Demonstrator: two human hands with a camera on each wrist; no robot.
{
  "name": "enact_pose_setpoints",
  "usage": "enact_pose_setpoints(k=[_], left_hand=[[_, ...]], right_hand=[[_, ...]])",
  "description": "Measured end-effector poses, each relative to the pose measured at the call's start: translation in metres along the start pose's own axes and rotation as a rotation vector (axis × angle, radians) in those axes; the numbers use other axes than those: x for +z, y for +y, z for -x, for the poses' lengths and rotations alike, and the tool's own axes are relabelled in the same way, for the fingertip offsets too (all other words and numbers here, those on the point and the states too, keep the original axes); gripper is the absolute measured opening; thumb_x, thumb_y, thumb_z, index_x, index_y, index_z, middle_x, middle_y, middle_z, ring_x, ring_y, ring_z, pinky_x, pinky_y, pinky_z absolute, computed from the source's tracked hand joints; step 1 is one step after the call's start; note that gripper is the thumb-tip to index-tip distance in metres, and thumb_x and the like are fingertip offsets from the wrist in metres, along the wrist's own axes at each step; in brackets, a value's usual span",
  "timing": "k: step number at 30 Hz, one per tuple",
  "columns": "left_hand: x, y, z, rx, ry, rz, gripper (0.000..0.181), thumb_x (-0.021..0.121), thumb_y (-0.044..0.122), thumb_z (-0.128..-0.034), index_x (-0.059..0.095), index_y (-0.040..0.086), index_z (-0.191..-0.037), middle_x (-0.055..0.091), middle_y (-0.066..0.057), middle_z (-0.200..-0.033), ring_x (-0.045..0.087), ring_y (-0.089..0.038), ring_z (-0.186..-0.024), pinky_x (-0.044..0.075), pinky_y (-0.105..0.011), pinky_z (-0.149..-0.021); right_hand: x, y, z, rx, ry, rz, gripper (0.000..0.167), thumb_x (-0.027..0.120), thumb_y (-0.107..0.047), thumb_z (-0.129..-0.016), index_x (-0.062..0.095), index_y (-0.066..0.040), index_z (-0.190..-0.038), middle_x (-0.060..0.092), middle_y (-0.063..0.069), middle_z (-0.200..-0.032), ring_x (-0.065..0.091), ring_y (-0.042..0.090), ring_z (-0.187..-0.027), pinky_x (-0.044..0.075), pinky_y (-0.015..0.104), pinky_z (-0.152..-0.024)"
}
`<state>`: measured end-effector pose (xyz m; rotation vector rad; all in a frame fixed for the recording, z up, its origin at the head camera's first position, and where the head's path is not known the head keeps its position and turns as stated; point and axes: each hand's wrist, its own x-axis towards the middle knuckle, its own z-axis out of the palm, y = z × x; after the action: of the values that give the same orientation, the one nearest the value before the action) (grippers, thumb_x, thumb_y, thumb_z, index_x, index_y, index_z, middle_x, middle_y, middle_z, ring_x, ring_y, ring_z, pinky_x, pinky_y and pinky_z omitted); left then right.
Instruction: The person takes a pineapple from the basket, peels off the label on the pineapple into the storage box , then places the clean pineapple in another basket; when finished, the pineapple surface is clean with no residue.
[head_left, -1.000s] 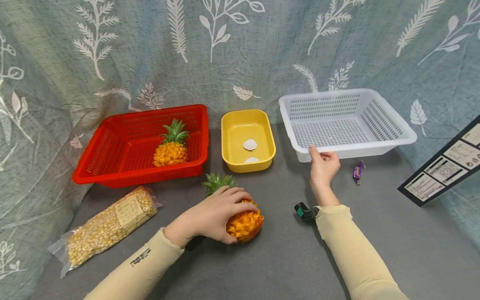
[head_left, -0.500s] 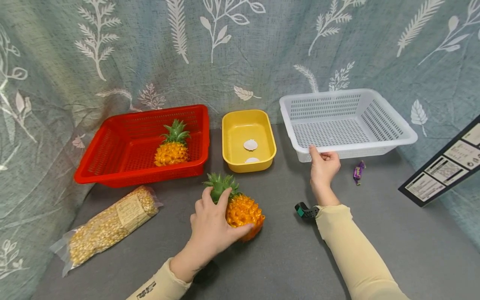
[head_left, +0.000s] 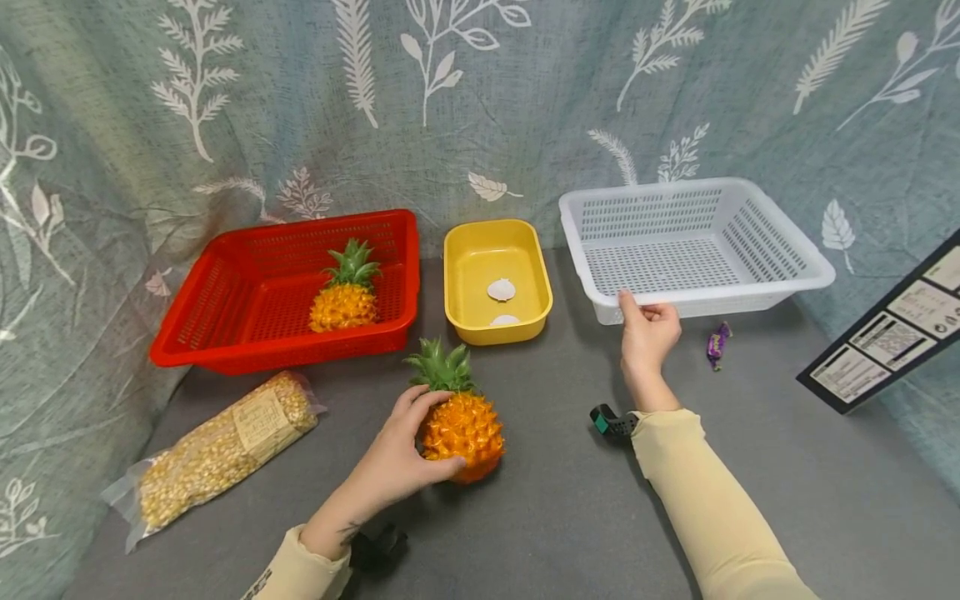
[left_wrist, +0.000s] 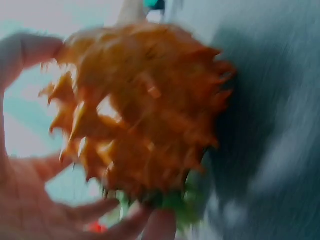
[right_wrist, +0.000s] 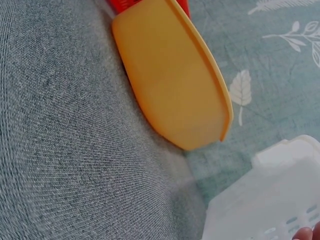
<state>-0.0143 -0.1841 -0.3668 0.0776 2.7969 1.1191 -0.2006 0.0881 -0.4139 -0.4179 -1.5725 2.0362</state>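
My left hand (head_left: 393, 454) holds an orange pineapple (head_left: 465, 437) with a green crown on the grey table, thumb at its front and fingers round its left side and near the crown. In the left wrist view, the spiky pineapple (left_wrist: 145, 105) fills the middle and the thumb touches its upper left; that view is blurred. With thumb on top and fingers below, my right hand (head_left: 648, 340) pinches the front rim of a white basket (head_left: 720, 297). Only fingertips (right_wrist: 305, 234) of it show at the right wrist view's corner, by the white basket (right_wrist: 260, 205).
A second pineapple (head_left: 343, 307) lies in a red basket (head_left: 315, 342) at the left. Between the baskets stands a yellow tub (head_left: 498, 333) with two white discs inside. A bag of corn kernels (head_left: 217, 450), a purple wrapped candy (head_left: 717, 346) and a black-edged box (head_left: 885, 333) are around.
My left hand has loosened from the pineapple's top, moved back to its left side and taken hold again. The pineapple has shifted slightly left and its crown points more upright. My right hand stays put.
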Motion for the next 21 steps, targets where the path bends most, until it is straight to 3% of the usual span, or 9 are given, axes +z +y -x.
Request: enact_pose_setpoints(k=[5,9,14,21], left_hand=[[-0.021,-0.015,-0.001,0.089,-0.118,0.097,0.073,0.075,0.018,-0.0698,0.041,0.017,-0.135,0.020,-0.019,-0.147,0.032,-0.043,-0.128,0.034,-0.059,-0.095],[-0.022,-0.016,0.000,0.061,-0.153,0.101,0.079,0.071,0.015,-0.0683,0.035,0.018,-0.139,0.012,-0.021,-0.148,0.029,-0.044,-0.128,0.035,-0.058,-0.094],[-0.006,-0.011,0.000,-0.010,-0.079,0.089,0.090,0.084,0.031,-0.0629,0.034,0.022,-0.138,0.013,-0.021,-0.147,0.035,-0.041,-0.125,0.036,-0.056,-0.095],[0.001,-0.016,0.003,0.057,0.039,0.102,0.086,0.087,0.020,-0.0561,0.044,0.018,-0.130,0.031,-0.015,-0.139,0.042,-0.033,-0.118,0.039,-0.051,-0.092]], right_hand=[[0.000,0.001,0.000,0.006,-0.006,-0.002,0.026,0.073,-0.010,-0.077,0.048,-0.014,-0.071,0.049,-0.008,-0.055,0.042,0.001,-0.045,0.037,0.016,-0.045],[0.000,0.001,-0.001,0.006,-0.001,-0.003,0.026,0.073,-0.010,-0.077,0.048,-0.014,-0.071,0.048,-0.008,-0.055,0.042,0.001,-0.045,0.037,0.015,-0.044],[0.001,0.001,-0.002,-0.002,0.007,0.000,0.027,0.073,-0.009,-0.076,0.048,-0.014,-0.069,0.048,-0.009,-0.054,0.041,0.000,-0.045,0.036,0.015,-0.044],[0.000,0.001,-0.001,-0.002,0.007,0.000,0.027,0.073,-0.008,-0.077,0.047,-0.015,-0.070,0.048,-0.008,-0.055,0.041,0.001,-0.045,0.036,0.015,-0.044]])
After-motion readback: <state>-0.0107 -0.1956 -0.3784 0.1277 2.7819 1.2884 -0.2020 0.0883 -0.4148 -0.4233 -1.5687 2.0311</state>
